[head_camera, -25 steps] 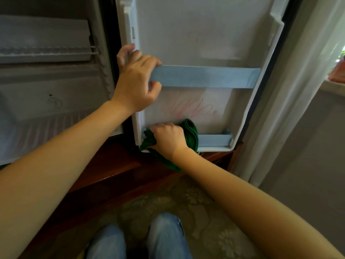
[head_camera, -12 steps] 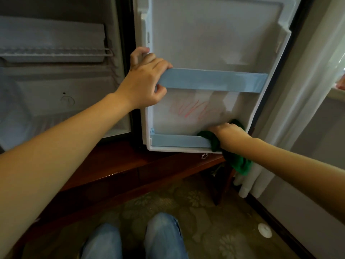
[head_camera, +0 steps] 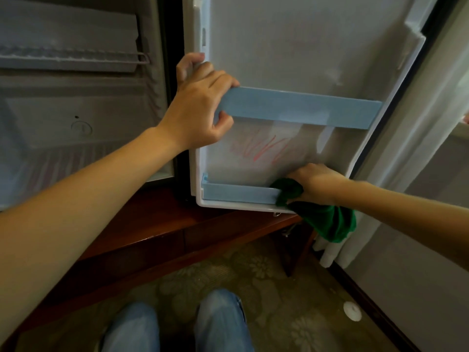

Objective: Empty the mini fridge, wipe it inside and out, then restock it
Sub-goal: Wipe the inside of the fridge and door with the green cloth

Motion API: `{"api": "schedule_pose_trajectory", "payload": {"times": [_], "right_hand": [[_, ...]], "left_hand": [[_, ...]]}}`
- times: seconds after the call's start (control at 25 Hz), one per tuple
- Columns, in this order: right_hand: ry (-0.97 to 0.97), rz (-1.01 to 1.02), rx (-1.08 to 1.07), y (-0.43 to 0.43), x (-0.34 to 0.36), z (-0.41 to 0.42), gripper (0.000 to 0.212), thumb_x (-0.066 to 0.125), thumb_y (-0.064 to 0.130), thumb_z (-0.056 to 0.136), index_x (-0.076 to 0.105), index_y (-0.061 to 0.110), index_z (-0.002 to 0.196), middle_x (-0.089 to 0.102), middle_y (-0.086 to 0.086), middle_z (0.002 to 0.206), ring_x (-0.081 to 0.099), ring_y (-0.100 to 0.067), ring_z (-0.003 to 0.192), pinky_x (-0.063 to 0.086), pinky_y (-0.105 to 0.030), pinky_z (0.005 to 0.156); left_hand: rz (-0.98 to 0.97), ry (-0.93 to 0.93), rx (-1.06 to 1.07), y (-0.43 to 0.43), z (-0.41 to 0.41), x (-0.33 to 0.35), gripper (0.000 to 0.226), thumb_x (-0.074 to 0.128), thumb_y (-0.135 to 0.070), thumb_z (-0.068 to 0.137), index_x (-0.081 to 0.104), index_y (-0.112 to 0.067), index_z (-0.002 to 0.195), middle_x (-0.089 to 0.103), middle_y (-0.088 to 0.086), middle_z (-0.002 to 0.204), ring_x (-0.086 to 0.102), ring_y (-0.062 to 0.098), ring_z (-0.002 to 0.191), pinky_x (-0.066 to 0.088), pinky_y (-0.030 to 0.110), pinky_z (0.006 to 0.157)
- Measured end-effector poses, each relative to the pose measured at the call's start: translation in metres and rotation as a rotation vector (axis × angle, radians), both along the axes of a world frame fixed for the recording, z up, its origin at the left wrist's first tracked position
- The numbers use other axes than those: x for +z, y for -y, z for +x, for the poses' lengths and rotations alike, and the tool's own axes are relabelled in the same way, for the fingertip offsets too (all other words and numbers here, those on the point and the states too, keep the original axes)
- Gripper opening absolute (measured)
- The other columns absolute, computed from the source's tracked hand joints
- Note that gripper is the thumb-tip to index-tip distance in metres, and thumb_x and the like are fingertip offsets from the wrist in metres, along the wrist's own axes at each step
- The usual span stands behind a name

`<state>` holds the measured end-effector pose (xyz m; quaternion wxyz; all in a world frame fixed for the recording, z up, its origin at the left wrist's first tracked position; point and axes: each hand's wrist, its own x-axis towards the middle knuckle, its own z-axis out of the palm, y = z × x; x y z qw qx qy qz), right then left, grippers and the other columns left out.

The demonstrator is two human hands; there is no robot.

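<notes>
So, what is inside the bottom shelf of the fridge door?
A crumpled green cloth, gripped by the right hand, at its right end. The pale blue plastic rail hides the shelf floor.

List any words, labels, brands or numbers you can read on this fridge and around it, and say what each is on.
No text here can be read.
Red scribble on the inner door panel: loose wavy strokes, not legible as letters.
Round mark on the fridge back wall: too blurred to read.
Upper blue rail and green cloth: no print shows.
</notes>
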<state>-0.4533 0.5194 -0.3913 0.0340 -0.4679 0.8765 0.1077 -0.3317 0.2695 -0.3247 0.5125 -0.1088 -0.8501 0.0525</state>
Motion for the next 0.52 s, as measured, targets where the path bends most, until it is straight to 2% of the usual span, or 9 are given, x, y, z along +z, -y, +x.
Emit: {"api": "schedule_pose_trajectory", "payload": {"times": [0.08, 0.16, 0.24, 0.32, 0.4, 0.52], "right_hand": [[0.003, 0.145, 0.017, 0.005, 0.004, -0.003, 0.042, 0.060, 0.028, 0.090, 0.049, 0.024, 0.131, 0.057, 0.000, 0.127, 0.053, -0.020, 0.113, 0.043, -0.033, 0.101], [-0.062, 0.153, 0.043, 0.005, -0.001, -0.002, 0.040, 0.056, 0.024, 0.093, 0.046, 0.022, 0.131, 0.052, -0.001, 0.132, 0.050, -0.020, 0.118, 0.039, -0.032, 0.104], [-0.176, 0.105, 0.056, 0.003, -0.010, 0.002, 0.041, 0.057, 0.032, 0.093, 0.046, 0.022, 0.132, 0.053, -0.001, 0.132, 0.052, -0.021, 0.117, 0.042, -0.034, 0.102], [-0.253, 0.036, 0.051, 0.002, -0.017, 0.009, 0.049, 0.055, 0.049, 0.090, 0.048, 0.025, 0.132, 0.056, 0.000, 0.130, 0.054, -0.023, 0.116, 0.047, -0.037, 0.097], [-0.254, -0.049, 0.013, 0.003, -0.017, 0.017, 0.058, 0.049, 0.063, 0.086, 0.051, 0.027, 0.131, 0.057, 0.001, 0.129, 0.055, -0.023, 0.116, 0.048, -0.036, 0.094], [-0.296, -0.119, 0.004, 0.029, -0.019, 0.037, 0.063, 0.048, 0.070, 0.082, 0.056, 0.026, 0.126, 0.060, -0.001, 0.126, 0.055, -0.026, 0.115, 0.050, -0.039, 0.090]], "left_hand": [[-0.014, 0.008, -0.010, 0.002, 0.001, 0.001, 0.035, 0.046, -0.023, 0.072, 0.059, -0.005, 0.099, 0.060, 0.008, 0.086, 0.045, 0.022, 0.090, 0.012, 0.031, 0.105], [-0.013, 0.017, -0.020, 0.001, 0.001, 0.002, 0.036, 0.046, -0.023, 0.072, 0.059, -0.005, 0.099, 0.060, 0.008, 0.087, 0.046, 0.022, 0.090, 0.012, 0.032, 0.105], [0.000, 0.008, -0.019, 0.000, 0.002, 0.002, 0.036, 0.045, -0.024, 0.072, 0.059, -0.005, 0.099, 0.060, 0.007, 0.087, 0.047, 0.023, 0.090, 0.014, 0.033, 0.105], [-0.002, 0.010, -0.014, 0.001, 0.003, 0.002, 0.038, 0.045, -0.027, 0.072, 0.059, -0.005, 0.100, 0.060, 0.007, 0.088, 0.047, 0.023, 0.091, 0.014, 0.034, 0.104], [-0.015, 0.022, -0.016, 0.001, 0.003, 0.002, 0.040, 0.045, -0.028, 0.072, 0.059, -0.005, 0.100, 0.059, 0.007, 0.089, 0.046, 0.022, 0.092, 0.014, 0.034, 0.104], [-0.004, 0.017, -0.022, -0.002, 0.003, 0.001, 0.040, 0.046, -0.029, 0.071, 0.060, -0.005, 0.099, 0.060, 0.007, 0.088, 0.047, 0.022, 0.091, 0.016, 0.036, 0.104]]}}
